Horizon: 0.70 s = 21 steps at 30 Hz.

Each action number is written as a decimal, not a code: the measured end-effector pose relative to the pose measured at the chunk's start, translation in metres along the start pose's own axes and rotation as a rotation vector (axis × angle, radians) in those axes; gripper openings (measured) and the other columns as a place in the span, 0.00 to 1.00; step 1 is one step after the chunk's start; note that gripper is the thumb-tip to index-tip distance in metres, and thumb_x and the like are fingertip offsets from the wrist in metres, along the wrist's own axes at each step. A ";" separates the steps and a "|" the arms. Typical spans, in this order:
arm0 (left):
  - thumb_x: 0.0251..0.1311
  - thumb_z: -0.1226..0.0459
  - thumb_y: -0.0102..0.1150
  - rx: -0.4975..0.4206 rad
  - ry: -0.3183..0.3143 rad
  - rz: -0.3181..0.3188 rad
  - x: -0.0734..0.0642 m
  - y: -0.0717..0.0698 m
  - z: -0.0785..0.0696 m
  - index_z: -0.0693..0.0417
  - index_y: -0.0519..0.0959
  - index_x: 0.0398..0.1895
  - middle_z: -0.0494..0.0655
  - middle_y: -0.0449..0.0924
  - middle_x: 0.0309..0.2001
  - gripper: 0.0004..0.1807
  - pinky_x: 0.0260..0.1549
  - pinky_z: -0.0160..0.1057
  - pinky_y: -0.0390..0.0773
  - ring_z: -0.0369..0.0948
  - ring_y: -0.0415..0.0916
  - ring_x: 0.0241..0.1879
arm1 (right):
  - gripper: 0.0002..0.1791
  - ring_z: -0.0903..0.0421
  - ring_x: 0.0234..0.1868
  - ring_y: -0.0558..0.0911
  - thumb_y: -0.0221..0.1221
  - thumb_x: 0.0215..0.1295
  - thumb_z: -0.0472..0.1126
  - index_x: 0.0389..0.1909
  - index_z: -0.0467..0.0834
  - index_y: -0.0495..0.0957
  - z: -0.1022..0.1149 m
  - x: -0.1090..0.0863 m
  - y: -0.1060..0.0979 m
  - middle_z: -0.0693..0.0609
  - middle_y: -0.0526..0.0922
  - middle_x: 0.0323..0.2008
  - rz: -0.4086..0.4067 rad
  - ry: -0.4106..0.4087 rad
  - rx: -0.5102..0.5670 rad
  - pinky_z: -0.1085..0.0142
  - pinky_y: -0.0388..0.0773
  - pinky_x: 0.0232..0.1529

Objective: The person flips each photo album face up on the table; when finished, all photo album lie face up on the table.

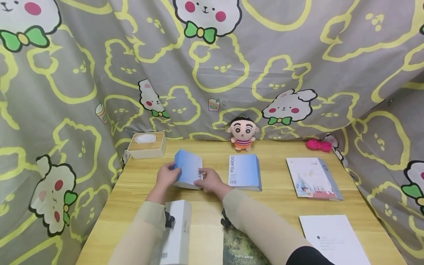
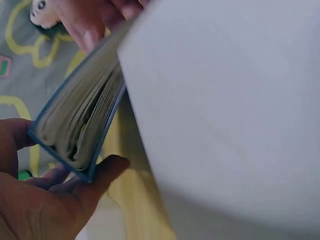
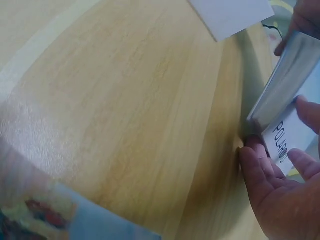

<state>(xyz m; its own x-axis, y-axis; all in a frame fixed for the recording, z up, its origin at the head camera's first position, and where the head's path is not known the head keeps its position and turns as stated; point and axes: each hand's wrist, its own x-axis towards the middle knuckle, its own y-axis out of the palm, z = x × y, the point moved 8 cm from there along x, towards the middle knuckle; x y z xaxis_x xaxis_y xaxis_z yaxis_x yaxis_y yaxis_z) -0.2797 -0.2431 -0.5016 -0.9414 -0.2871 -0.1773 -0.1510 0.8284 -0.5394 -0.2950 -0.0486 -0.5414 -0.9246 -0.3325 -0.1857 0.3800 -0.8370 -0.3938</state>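
Both hands hold a blue photo album (image 1: 188,167) above the left part of the table. My left hand (image 1: 166,175) grips its left side, the spine side in the left wrist view, with thumb and fingers on opposite covers. My right hand (image 1: 210,180) pinches the right edge, its fingers hiding part of the POLAROID lettering. Page edges of the album (image 2: 80,115) face the left wrist camera. In the right wrist view, the right fingers curl round the lettered corner of the album (image 3: 279,142). A second blue POLAROID album (image 1: 245,171) lies flat to the right.
A white album (image 1: 177,232) stands near the left forearm, and a dark green photo album (image 1: 238,250) lies partly under the right one. Right are an illustrated album (image 1: 308,178) and a white book (image 1: 334,239). Behind sit a tissue box (image 1: 147,151), plush doll (image 1: 243,134) and pink yarn (image 1: 318,145).
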 end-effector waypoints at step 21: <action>0.68 0.74 0.59 0.202 -0.104 0.132 0.008 0.008 0.027 0.75 0.63 0.75 0.74 0.67 0.71 0.33 0.69 0.62 0.70 0.66 0.68 0.69 | 0.39 0.40 0.66 0.75 0.76 0.60 0.40 0.72 0.35 0.74 0.007 -0.006 0.014 0.32 0.74 0.67 0.047 -0.066 -0.258 0.49 0.69 0.73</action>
<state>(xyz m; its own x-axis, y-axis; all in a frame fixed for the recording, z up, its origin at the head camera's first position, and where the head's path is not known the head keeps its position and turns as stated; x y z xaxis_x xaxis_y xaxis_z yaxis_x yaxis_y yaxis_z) -0.2803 -0.2519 -0.5290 -0.9111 -0.2393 -0.3357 0.0448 0.7520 -0.6576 -0.2847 -0.0617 -0.5398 -0.9023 -0.4029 -0.1533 0.4083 -0.6844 -0.6041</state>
